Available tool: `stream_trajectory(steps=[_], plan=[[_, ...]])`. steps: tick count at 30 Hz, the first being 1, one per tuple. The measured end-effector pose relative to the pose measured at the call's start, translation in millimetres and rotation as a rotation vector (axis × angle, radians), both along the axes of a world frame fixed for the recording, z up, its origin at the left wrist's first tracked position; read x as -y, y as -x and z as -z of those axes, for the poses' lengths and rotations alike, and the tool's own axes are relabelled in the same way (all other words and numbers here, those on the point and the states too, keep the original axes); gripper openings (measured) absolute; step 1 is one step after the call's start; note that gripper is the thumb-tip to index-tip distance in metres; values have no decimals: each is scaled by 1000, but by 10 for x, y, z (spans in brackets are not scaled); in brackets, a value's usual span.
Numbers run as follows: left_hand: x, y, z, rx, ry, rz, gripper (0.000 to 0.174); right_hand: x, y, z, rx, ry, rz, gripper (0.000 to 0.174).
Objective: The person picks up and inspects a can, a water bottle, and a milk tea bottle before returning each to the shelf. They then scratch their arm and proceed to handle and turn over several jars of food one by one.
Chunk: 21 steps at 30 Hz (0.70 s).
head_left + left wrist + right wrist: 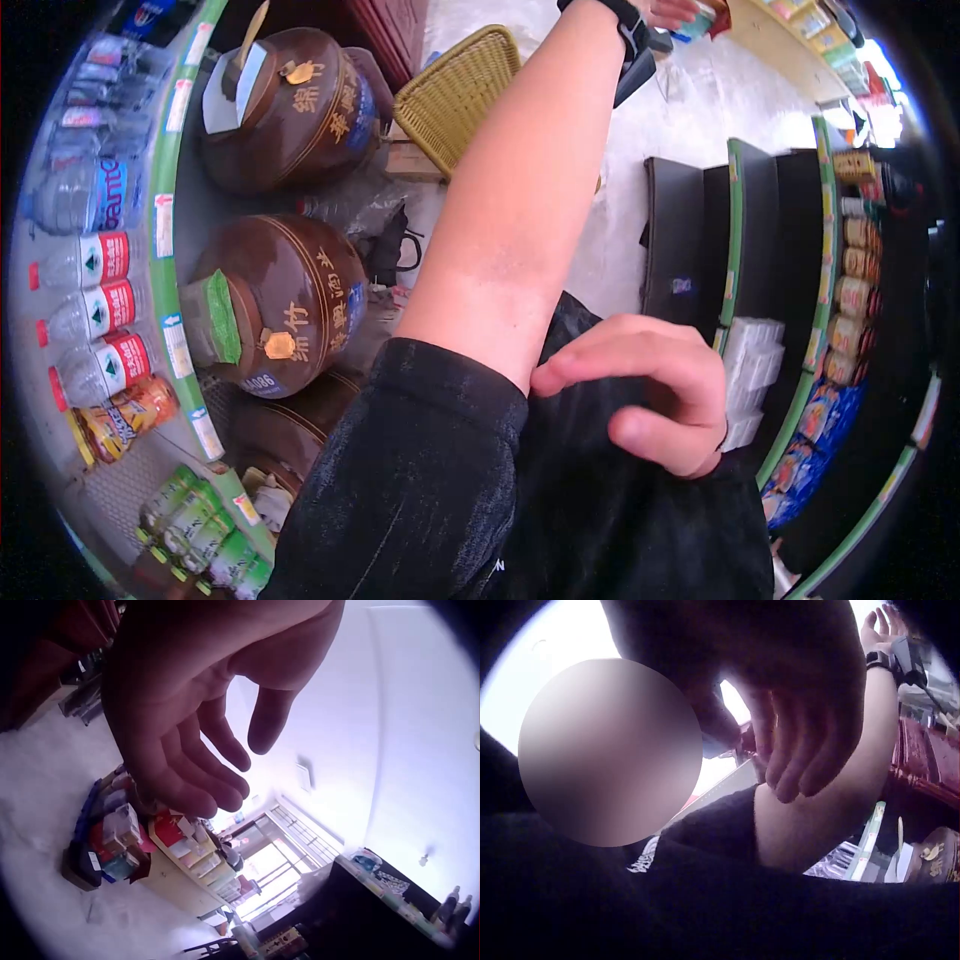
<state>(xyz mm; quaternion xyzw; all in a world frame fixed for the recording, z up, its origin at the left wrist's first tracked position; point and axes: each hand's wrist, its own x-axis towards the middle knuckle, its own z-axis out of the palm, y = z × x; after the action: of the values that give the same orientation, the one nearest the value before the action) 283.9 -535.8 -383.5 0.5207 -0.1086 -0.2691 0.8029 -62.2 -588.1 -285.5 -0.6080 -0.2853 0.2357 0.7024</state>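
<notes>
Right hand [640, 390]: fingers loosely bent, laid on the black sleeve [420, 470] at its hem; thumb apart, no cloth seen pinched. The sleeve sits on the left upper arm, with the hem just above the elbow

Left hand [187, 712]: raised high, fingers relaxed and spread, holding nothing

Risk, as I judge it: the aisle looks narrow, so the outstretched arm swung sideways could knock stock off the left shelf [165, 200] at its front edge. With so light a touch, the sleeve could slide along the arm

Containers:
- Far brown jar [290, 105] and near brown jar [275, 305], on the floor beside the left shelf; mouths covered, contents hidden
- Water bottles [90, 310] on that shelf, capped, clear liquid inside
- Tins [855, 290] on the right shelf [740, 250], contents unseen
</notes>
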Motion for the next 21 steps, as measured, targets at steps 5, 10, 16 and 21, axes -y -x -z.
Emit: stream_trajectory(steps=[5, 10, 16, 21], plan=[[673, 191, -101, -19, 51, 36, 31, 170, 249, 133, 219, 165, 415, 33], [1265, 561, -290, 38, -14, 146, 35, 280, 411, 153, 211, 193, 620, 26], [1760, 974, -341, 104, -178, 239, 36, 389, 542, 12, 118, 320, 717, 36], [1909, 1211, -328, 167, -222, 311, 37, 507, 609, 74, 32, 253, 725, 38]])
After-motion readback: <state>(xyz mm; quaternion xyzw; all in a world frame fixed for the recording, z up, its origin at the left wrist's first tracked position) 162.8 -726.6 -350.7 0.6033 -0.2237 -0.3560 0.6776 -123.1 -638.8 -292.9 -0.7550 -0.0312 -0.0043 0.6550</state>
